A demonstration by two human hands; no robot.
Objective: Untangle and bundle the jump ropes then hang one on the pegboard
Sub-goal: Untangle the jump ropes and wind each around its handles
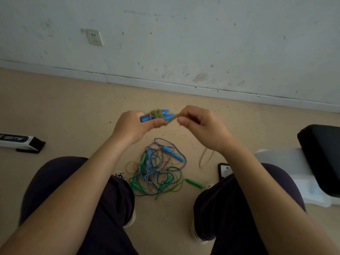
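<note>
Scuffed pale wall (184,43) across the top, with a socket (94,37) at upper left. Tan floor (73,100) below it, speckled with dark bits. Person seated, dark-trousered knees at lower left and lower right, bare forearms reaching forward between them.

Black padded seat (322,155) at the right edge, resting on something white. White and black box (20,141) lies on the floor at far left.

Tangle of ropes (158,170) on the floor between the knees, below the hands and well apart from them: striped cord, green cords, blue and green handles, orange loops.

Left hand (133,126) curled round a bundle (156,115) of blue handles wound with yellowish cord, thumb pressed along it. Right hand (200,124) just beside it, fingertips pinching the cord's free end (172,119), drawn tight between both hands. Loose blurred cord hangs below the right wrist.
</note>
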